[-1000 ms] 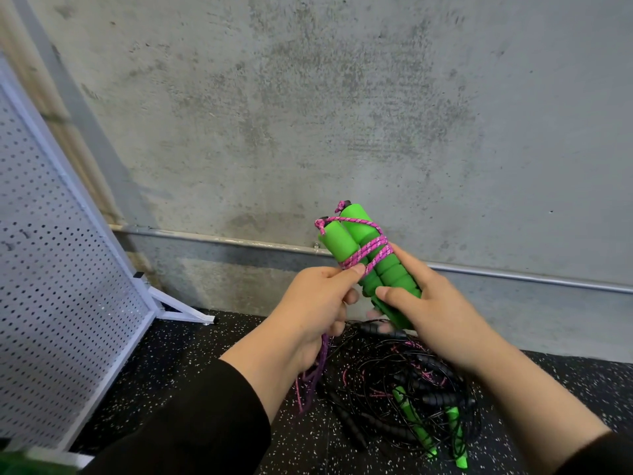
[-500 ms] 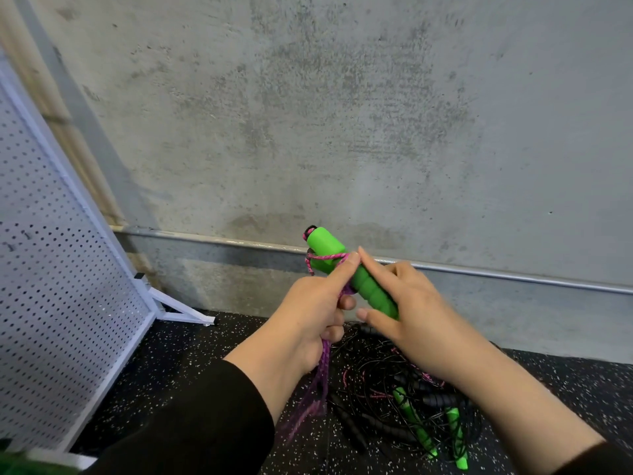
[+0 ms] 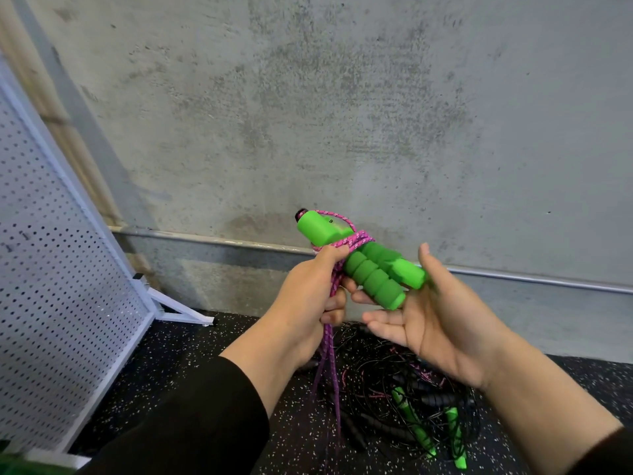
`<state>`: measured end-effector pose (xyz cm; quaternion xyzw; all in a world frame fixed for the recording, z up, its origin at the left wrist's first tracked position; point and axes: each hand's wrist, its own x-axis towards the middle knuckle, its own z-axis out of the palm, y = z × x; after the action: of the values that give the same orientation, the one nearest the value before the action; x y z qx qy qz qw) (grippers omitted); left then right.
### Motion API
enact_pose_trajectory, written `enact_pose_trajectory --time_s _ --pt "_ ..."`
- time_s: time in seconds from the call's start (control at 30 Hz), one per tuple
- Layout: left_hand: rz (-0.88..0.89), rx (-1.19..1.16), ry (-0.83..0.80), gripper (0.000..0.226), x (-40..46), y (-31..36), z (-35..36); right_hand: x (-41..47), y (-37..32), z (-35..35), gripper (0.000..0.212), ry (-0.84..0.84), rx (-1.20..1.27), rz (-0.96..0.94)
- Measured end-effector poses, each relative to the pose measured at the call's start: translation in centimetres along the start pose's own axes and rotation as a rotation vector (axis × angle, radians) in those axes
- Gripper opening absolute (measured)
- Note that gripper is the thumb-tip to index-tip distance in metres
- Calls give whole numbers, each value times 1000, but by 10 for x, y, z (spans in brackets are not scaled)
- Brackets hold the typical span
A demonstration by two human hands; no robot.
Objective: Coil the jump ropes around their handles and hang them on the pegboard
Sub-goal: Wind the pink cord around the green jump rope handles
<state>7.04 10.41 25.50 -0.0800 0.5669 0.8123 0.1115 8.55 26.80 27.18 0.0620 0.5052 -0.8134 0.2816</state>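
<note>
Left hand (image 3: 310, 296) grips the pink rope (image 3: 334, 286); right hand (image 3: 428, 317) lies open, cradling the paired green handles (image 3: 370, 269).

Held chest-high before the wall, the handles tilt so the rope wraps tightly; the pegboard (image 3: 61, 286) waits at left.

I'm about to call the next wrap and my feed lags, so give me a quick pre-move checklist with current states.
1. Two green foam handles lying side by side as one bundle: ok.
2. Pink braided rope wound around the handles: ok, a few turns near their upper end.
3. Left hand gripping the rope: ok.
4. Right hand holding the bundle firmly: not ok, the fingers are spread, only cradling it.
5. Loose rope tail free of the floor pile of tangled black ropes: cannot tell.
6. White perforated metal pegboard has a hook ready: cannot tell.
</note>
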Motion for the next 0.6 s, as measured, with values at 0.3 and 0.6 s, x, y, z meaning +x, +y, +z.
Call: enact_pose_trajectory --time_s 0.3,0.6 --pt "14 156 -2 19 1 3 -5 5 -2 -7 50 32 -33 -120" --pt "-152 149 11 66 4 10 -18 5 -4 -18 32 220 -312 -291"
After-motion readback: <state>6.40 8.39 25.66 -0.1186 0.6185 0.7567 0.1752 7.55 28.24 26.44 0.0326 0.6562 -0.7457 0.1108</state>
